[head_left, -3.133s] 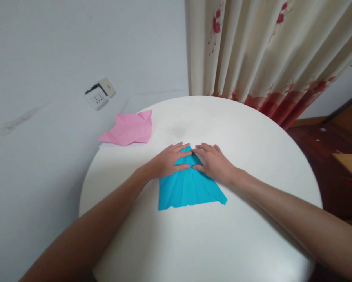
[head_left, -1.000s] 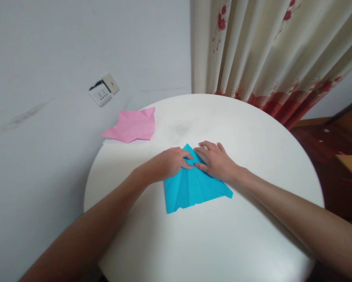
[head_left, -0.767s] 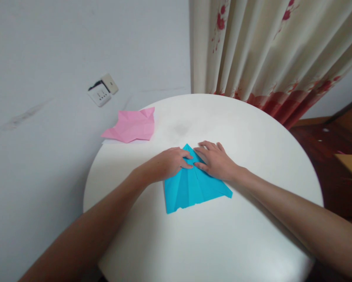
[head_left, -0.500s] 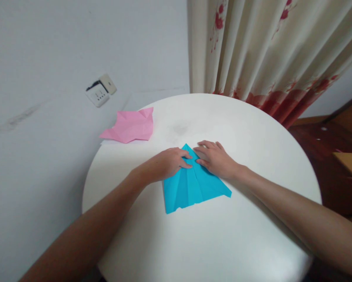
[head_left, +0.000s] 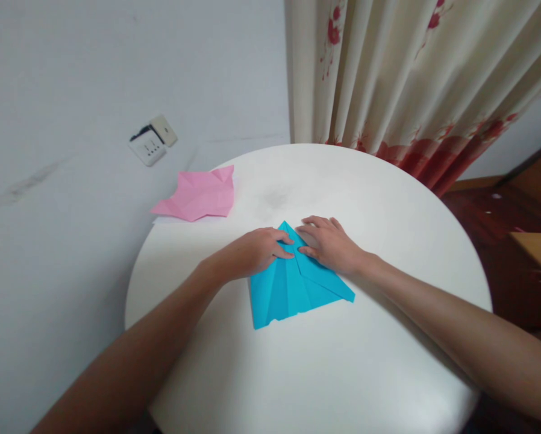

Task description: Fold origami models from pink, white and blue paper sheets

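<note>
Grip, 2 hands: left hand (head_left: 256, 250) lies flat, fingers extended, pressing the left flap of the folded blue paper (head_left: 293, 283); right hand (head_left: 331, 244) lies flat likewise on the right flap, fingertips of both nearly meeting near the paper's pointed top. Neither hand closes around anything. Blue paper: triangular, point away from the person, wide edge toward them, lying flat near the middle of the round white worktop (head_left: 388, 361). Change since 0.5 s ago: hands and paper almost unmoved; right flap slightly raised along its crease. Pink paper (head_left: 198, 194): creased, at the worktop's far-left rim, overhanging toward the wall (head_left: 71, 90). Bare worktop surrounds the blue paper on all sides. Curtain (head_left: 410, 78) hangs behind the far rim.
</note>
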